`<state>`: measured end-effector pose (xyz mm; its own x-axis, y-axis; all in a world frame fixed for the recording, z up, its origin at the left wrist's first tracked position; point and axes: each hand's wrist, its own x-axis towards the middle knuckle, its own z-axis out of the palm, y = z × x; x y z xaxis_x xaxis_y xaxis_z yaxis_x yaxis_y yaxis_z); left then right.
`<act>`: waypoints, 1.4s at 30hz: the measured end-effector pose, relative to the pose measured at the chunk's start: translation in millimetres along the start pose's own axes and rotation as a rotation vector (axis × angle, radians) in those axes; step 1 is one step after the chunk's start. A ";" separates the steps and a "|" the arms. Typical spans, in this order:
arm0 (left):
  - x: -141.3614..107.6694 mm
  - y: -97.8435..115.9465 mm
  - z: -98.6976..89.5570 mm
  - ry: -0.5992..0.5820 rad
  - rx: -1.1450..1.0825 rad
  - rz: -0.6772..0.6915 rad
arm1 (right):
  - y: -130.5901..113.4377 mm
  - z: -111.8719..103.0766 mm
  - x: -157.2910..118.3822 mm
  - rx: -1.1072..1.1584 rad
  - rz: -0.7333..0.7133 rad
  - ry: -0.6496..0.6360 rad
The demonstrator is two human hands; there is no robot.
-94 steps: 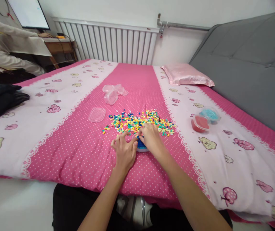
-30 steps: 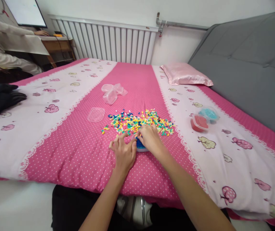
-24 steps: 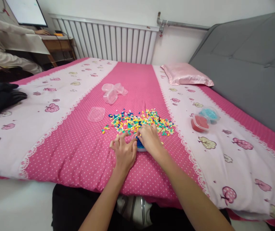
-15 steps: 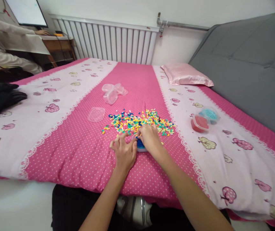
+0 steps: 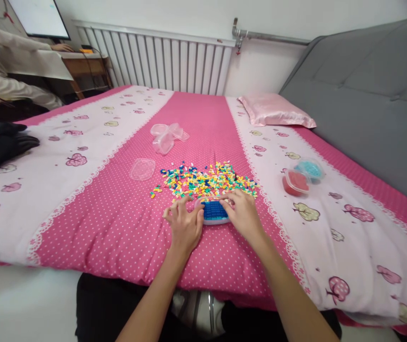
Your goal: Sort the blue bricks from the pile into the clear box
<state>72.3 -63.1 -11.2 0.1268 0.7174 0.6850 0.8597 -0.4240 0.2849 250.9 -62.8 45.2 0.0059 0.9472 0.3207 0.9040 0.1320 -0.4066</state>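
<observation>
A shallow clear plastic container (image 5: 216, 222) sits on the bed in front of me. It holds neat rows of dark blue capsule-shaped pieces (image 5: 214, 209) with some light blue beneath. My left hand (image 5: 184, 223) rests at its left end, thumb against the side and the other fingers curved and spread apart. At the right end, my right hand (image 5: 245, 213) has its thumb and fingers closed around the container's corner; whether a small piece is also between them I cannot tell. Just beyond lies a scattered heap of small colored pieces (image 5: 203, 181) in yellow, green, blue, white and red.
A clear lid (image 5: 142, 169) and several clear plastic pieces (image 5: 165, 137) lie left of the heap. To the right stand tubs with red (image 5: 296, 183) and light blue (image 5: 310, 170) contents. A pink pillow (image 5: 277, 110) lies farther back. Another person's arm (image 5: 18, 40) is at the desk.
My right hand has moved right, from over the container to its right end, uncovering the blue rows. My left hand has stayed in place.
</observation>
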 end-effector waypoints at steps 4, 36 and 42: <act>0.8 -0.2 -0.6 -0.025 -0.026 -0.001 | 11.5 2.2 -13.5 0.138 0.033 0.111; 3.7 1.0 -3.8 -0.060 0.025 -0.016 | -28.5 13.5 -41.2 0.123 -0.163 0.074; 2.8 -0.8 -2.8 -0.065 0.021 -0.011 | -35.9 15.3 -32.9 0.005 -0.179 0.011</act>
<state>70.6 -62.4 -7.6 0.1487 0.7563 0.6371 0.8713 -0.4048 0.2773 211.7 -94.2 36.2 -0.1508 0.9051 0.3975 0.8888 0.3001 -0.3463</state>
